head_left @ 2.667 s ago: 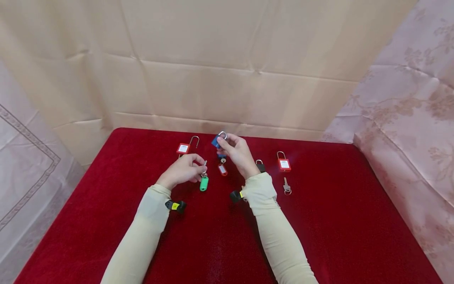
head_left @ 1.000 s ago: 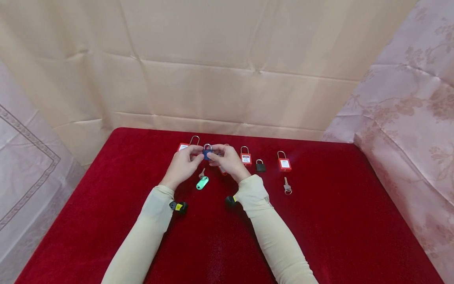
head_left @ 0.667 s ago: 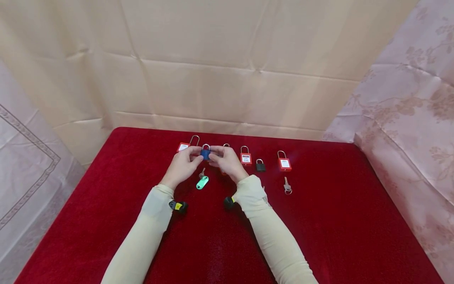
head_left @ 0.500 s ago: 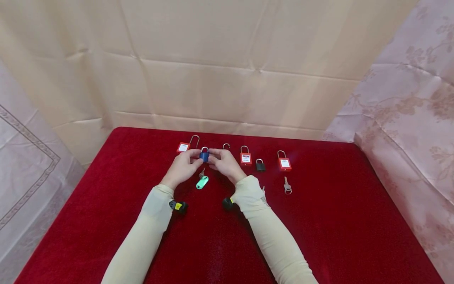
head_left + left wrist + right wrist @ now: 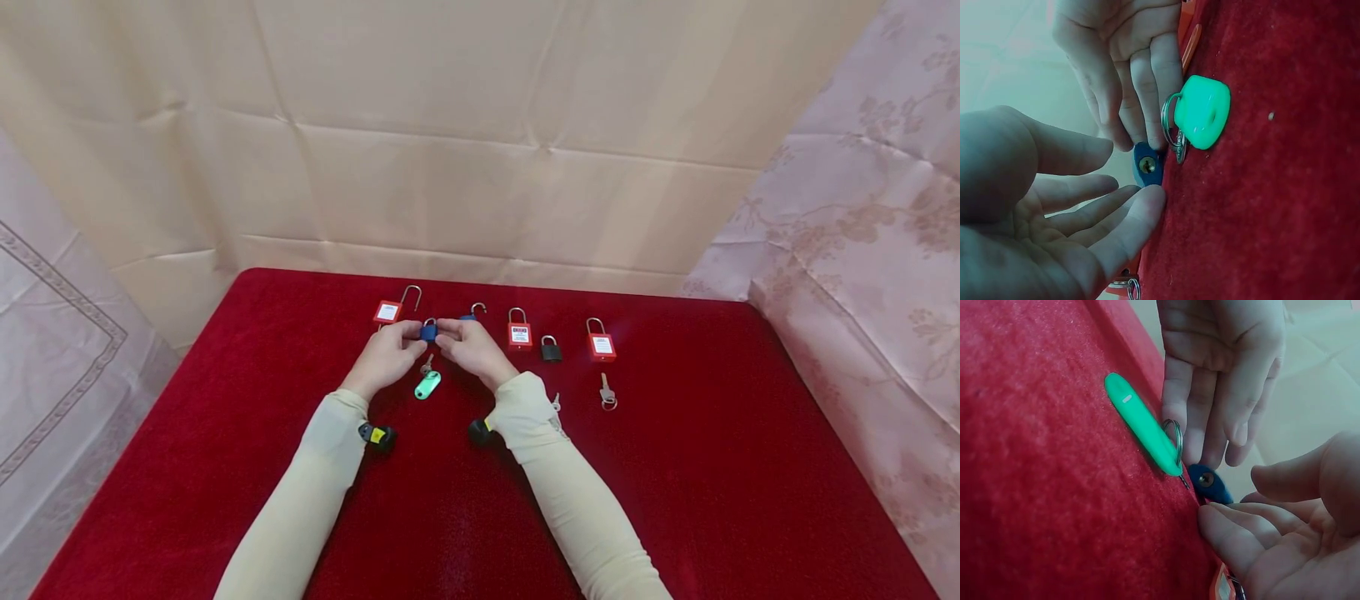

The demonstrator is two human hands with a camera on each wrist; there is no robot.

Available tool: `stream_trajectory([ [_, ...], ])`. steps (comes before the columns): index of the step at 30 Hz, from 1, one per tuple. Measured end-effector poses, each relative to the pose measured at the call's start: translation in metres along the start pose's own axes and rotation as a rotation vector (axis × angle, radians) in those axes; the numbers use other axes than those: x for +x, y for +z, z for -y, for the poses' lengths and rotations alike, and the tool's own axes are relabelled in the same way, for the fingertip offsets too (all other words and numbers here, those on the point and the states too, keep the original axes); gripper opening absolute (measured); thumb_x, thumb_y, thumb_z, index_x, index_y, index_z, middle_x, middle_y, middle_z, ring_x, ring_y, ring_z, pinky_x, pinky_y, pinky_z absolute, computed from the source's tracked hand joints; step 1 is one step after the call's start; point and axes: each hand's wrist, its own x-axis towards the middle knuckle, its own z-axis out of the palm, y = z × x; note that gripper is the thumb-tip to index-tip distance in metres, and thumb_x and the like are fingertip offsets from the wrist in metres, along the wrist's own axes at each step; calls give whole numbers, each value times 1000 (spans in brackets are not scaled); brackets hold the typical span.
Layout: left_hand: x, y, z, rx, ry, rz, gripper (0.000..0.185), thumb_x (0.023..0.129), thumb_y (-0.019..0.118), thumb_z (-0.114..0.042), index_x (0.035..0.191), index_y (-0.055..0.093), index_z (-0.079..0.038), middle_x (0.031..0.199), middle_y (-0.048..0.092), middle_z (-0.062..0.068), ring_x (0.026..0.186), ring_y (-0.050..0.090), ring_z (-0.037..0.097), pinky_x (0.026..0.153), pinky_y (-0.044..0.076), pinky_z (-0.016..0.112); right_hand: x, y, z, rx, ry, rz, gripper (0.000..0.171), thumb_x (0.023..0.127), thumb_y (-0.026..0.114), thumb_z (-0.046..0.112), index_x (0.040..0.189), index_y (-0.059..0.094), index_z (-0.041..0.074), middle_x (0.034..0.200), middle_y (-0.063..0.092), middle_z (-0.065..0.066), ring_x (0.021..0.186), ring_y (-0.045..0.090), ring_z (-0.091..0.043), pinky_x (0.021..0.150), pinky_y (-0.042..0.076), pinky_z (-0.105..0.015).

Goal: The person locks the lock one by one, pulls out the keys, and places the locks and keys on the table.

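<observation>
Head view shows both hands meeting over a small blue padlock [image 5: 429,332] standing on the red velvet table [image 5: 712,467], in the far row of locks. The left hand [image 5: 384,357] and right hand [image 5: 469,348] rest beside it with relaxed, nearly straight fingers; at most their tips touch it, neither curled round it. The padlock looks set down with its shackle closed, so the placing seems almost done and only the letting go remains. The green-tagged key [image 5: 426,385] lies just near of it, out of the keyhole [image 5: 1146,164]. White labels sit on the red padlocks [image 5: 519,333], but their writing is too small to read; no brand shows.
</observation>
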Motion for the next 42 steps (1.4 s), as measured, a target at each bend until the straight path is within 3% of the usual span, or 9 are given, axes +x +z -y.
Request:
stream_trajectory([
  [16, -1, 1, -1, -10, -8, 28, 40, 103, 58, -11, 139, 55, 4, 129, 63, 21, 113, 64, 31, 104, 47, 47, -7, -6, 6, -5, 8, 22, 45, 104, 56, 7, 147, 49, -3, 139, 60, -19, 120, 62, -24, 101, 50, -34],
  [21, 0, 2, -2, -8, 7, 8, 40, 102, 60, -12, 139, 55, 5, 128, 64, 21, 111, 65, 31, 103, 48, 47, -7, -15, 10, 80, 7, 20, 51, 104, 56, 7, 152, 41, 0, 145, 53, -22, 129, 57, -30, 102, 49, -40],
  [24, -2, 3, -8, -13, 26, -8, 42, 102, 61, -13, 140, 55, 5, 126, 65, 21, 107, 67, 30, 99, 51, 47, -7, -27, 13, 149, -30, -36, 52, 104, 56, 7, 153, 40, 1, 145, 51, -26, 130, 55, -38, 103, 47, -46],
  [29, 2, 10, -23, 47, 22, 6, 46, 100, 64, -18, 139, 56, 4, 127, 66, 21, 105, 67, 30, 93, 54, 46, -7, -48, 14, 215, -85, -245, 45, 102, 59, 6, 146, 49, 2, 140, 54, -29, 125, 56, -41, 103, 47, -50],
  [31, 9, 16, -27, 101, 17, 11, 44, 99, 66, -20, 135, 59, 4, 126, 66, 19, 105, 66, 29, 93, 54, 44, -5, -54, 12, 221, -82, -299, 45, 102, 59, 7, 146, 50, 0, 142, 52, -27, 127, 55, -37, 106, 46, -48],
  [33, 18, 22, -31, 138, 11, 20, 37, 98, 67, -22, 126, 66, 3, 113, 70, 17, 96, 66, 27, 87, 55, 41, -3, -56, 9, 230, -62, -307, 47, 103, 58, 7, 147, 48, -1, 146, 49, -26, 131, 53, -33, 109, 43, -46],
  [38, 41, 33, -38, 163, -55, 14, 23, 96, 69, -24, 91, 72, -2, 74, 68, 9, 64, 61, 19, 59, 49, 31, 3, -55, 4, 261, 2, -254, 48, 105, 53, 7, 151, 42, -2, 154, 43, -22, 139, 45, -28, 113, 38, -42],
  [42, 53, 36, -44, 117, -141, 1, 22, 96, 69, -21, 83, 68, -3, 75, 71, 11, 61, 68, 17, 56, 54, 26, 5, -55, 2, 295, 26, -242, 48, 106, 48, 6, 152, 40, -3, 156, 39, -21, 143, 40, -30, 114, 36, -43],
])
